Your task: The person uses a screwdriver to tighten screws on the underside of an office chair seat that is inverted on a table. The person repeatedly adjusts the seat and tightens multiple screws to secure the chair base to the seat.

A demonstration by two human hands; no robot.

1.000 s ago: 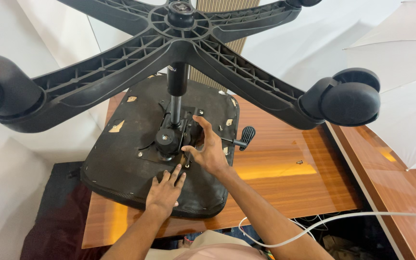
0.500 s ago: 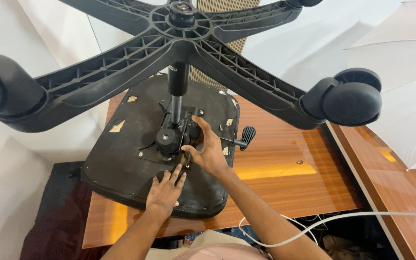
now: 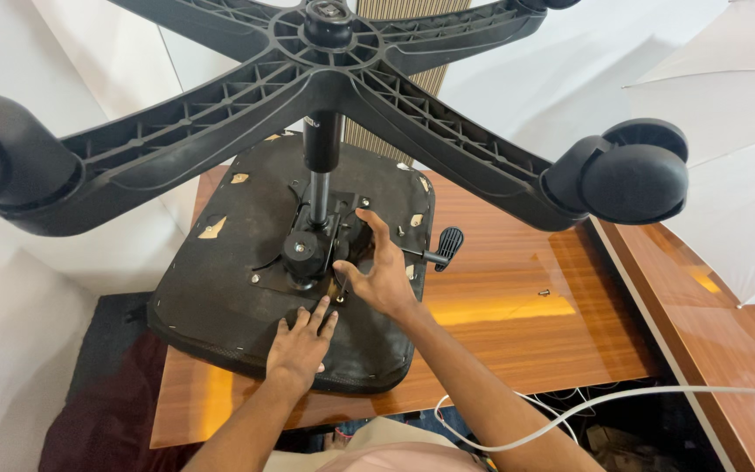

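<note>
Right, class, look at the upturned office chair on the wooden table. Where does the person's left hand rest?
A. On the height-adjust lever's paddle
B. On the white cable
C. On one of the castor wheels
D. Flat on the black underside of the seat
D: the left hand lies palm down on the black seat underside, just below the metal mechanism, while the right hand reaches at that mechanism.

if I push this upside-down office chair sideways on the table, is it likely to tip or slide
Probably top-heavy: the five-arm base with castors stands high on a thin column, so a push up there may tip it. The broad seat lies flat on the glossy wooden table, so a low push likely slides it. The left hand presses the seat, steadying it.
</note>
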